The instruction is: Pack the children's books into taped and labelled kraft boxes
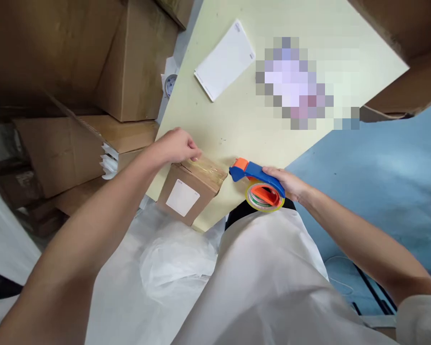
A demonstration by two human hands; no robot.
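Observation:
A small brown cardboard box (192,189) with a white label (183,197) on its side stands at the table's near edge. Clear yellowish packing tape (210,168) lies across its top. My left hand (179,145) is at the box's upper left edge, fingertips pinched together by the tape; what is between them, if anything, is hidden. Right of the box, my right hand (285,182) grips a blue and orange tape dispenser (260,173) from behind. It carries a roll of yellowish tape (266,196), and its head points towards the box, a little apart from it.
A stack of white labels (225,60) lies on the pale yellow table (222,124), with a blurred-out item (294,84) right of it. Large cardboard boxes (140,62) crowd the left side, near a small roll (170,85). White plastic (179,258) hangs below the box.

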